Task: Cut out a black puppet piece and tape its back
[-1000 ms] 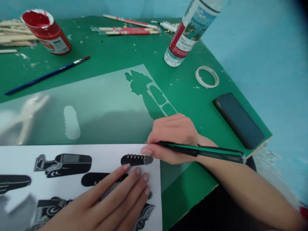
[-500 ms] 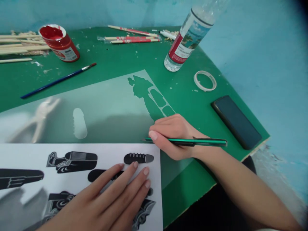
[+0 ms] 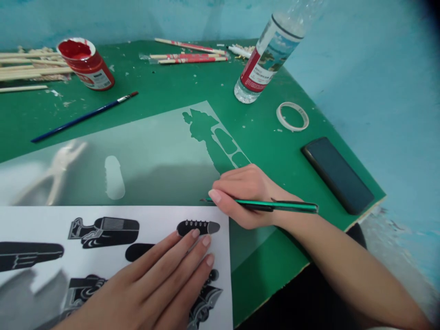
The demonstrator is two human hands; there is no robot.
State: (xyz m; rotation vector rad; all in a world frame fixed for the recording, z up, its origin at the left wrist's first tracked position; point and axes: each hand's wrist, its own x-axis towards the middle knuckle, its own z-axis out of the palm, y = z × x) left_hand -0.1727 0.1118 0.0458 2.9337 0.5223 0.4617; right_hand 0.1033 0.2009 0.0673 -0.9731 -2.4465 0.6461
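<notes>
My left hand (image 3: 161, 279) lies flat on a white sheet of paper (image 3: 154, 224), fingers stretched out. Black printed shapes cover the sheet, one of them a small shoe-like figure (image 3: 195, 228) by my fingertips. My right hand (image 3: 245, 197) pinches a slim green pen (image 3: 295, 206), its thin dark tip pointing left just above the paper's top edge. Beneath the paper and my right hand is a translucent plastic sheet (image 3: 158, 133) with figure-shaped cutouts near its right edge. A pale rounded piece with a notched side (image 3: 114, 178) shows on it.
Pliers (image 3: 57, 172) show blurred through the plastic sheet. Behind it are a blue paintbrush (image 3: 82, 118), a red paint jar (image 3: 92, 71), wooden sticks (image 3: 30, 68) and wrapped chopsticks (image 3: 192, 58). A water bottle (image 3: 263, 64), tape roll (image 3: 280, 117) and phone (image 3: 338, 176) stand or lie on the right.
The pen has shifted slightly left in my right hand's grip and its tail is a little lower. My left fingers have drawn slightly closer together; the paper stays in place.
</notes>
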